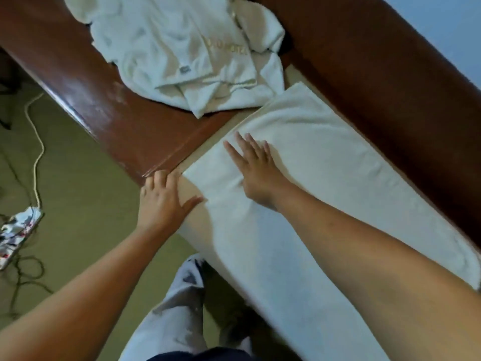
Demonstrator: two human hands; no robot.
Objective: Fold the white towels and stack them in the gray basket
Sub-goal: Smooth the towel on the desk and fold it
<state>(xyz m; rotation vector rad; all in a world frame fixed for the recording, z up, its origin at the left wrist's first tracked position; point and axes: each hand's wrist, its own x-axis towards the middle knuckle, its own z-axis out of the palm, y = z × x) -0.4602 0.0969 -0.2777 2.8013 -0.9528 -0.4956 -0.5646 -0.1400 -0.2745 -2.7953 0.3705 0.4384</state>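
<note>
On the brown tabletop (117,121): long white terry towel (325,157) ran rightward.
Right hand (256,173): flat, pressing its left end.
Left hand (162,201): beside corner, grip unclear.

So a glossy reddish-brown wooden table (104,105) is seen running diagonally from 10 o'clock toward 4 o'clock, with a pale beige panel (191,194) showing on the near part. A long white towel (325,157) is laid flat along that panel, stretched from the centre out to 4 o'clock. A crumpled pile of white towels (182,53) is dumped on the wood at 12 o'clock, right beside the flat one's far end. At 8 o'clock the olive floor (86,204) is crossed by a pale cord (39,152), and a patterned cloth (18,230) is left at 9 o'clock.
</note>
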